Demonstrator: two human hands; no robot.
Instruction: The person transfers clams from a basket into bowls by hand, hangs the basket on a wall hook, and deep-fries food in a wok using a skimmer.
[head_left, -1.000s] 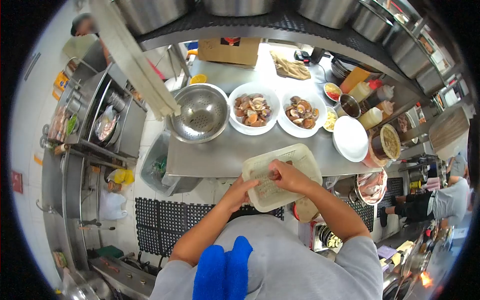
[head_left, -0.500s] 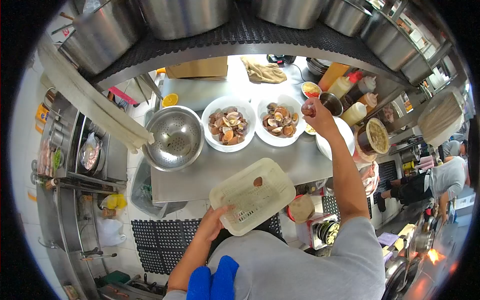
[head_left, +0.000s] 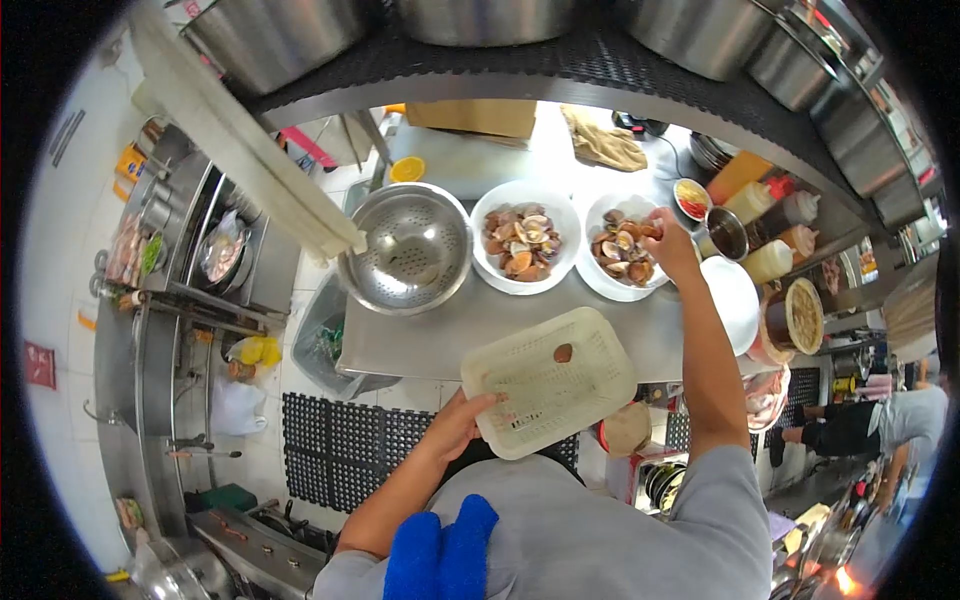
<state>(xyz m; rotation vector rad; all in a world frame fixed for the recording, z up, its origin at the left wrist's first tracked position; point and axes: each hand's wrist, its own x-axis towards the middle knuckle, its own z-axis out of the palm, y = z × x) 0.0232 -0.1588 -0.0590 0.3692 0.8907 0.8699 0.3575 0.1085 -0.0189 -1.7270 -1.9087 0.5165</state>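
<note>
Tray (head_left: 530,392), pale plastic with a slotted floor, is lying just right of the left hand (head_left: 460,420), which is clasping its near left side with the thumb over the rim. Whether the table (head_left: 420,345) is taking any of its weight cannot be determined. One brown clam (head_left: 563,353) is sitting loose inside, beyond the left hand and toward the tray's far wall. The right hand (head_left: 672,245) is reaching over the right edge of a white bowl (head_left: 608,287), its fingers bent and bunched at the heaped clams (head_left: 618,248); whether a shell is between them cannot be told. A second bowl (head_left: 503,281) of clams is standing left of the right hand, with a steel colander (head_left: 380,290) farther left, beyond the left hand.

Risks noted: the one-sided hold is leaving the tray's right end without a hand, so a slackening left grip could be letting it tip, the loose clam sliding with it. Clams at the right hand are lying close to the bowl's rim; a hard press could be sending shells over. A steel pot (head_left: 710,246) and a white dish (head_left: 730,305) are standing just right of the right hand, where a wide sweep could be knocking either.
</note>
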